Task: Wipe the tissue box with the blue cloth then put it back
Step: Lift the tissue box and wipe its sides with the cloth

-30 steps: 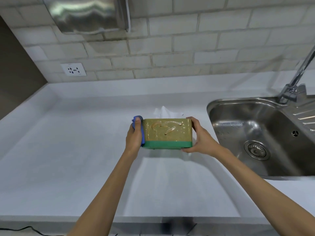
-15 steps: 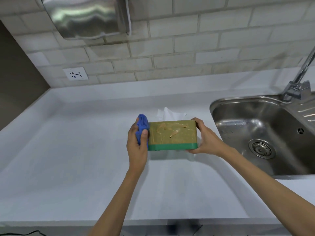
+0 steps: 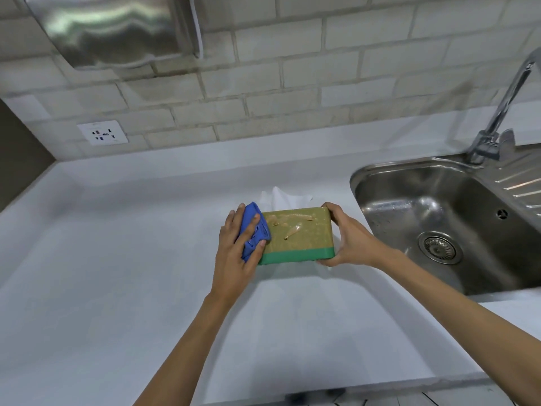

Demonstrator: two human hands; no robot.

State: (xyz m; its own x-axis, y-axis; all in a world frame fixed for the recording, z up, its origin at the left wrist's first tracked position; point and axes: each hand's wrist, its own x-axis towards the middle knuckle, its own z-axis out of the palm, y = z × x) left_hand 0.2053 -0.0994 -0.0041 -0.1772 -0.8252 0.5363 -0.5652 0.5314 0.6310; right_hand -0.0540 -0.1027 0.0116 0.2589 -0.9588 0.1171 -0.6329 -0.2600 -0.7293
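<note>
Stretching across most of the room's near side, a pale bench (image 3: 117,288) runs from a dark side wall on the left to a steel sink (image 3: 380,183) set into it on the right. A brick wall (image 3: 292,68) of pale blocks rises behind, with a shiny metal dispenser (image 3: 111,27) mounted high on the left and a white socket (image 3: 103,133) lower down near the corner. A curved steel tap (image 3: 503,98) stands at the back of the sink, and a round drain (image 3: 439,247) sits in the basin floor.

Near the middle of the bench, just left of the sink, a person holds the tissue box (image 3: 301,238) tipped so its broad olive face with a green band along the near edge is turned upward; I cannot tell whether it touches the bench. A white tissue (image 3: 281,196) pokes out from its far side. The right hand (image 3: 348,238) grips the box's right end, fingers over the top corner and thumb beneath. The left hand (image 3: 237,250) is closed around the bunched blue cloth (image 3: 253,232), pressing it against the left end of the box's face.
</note>
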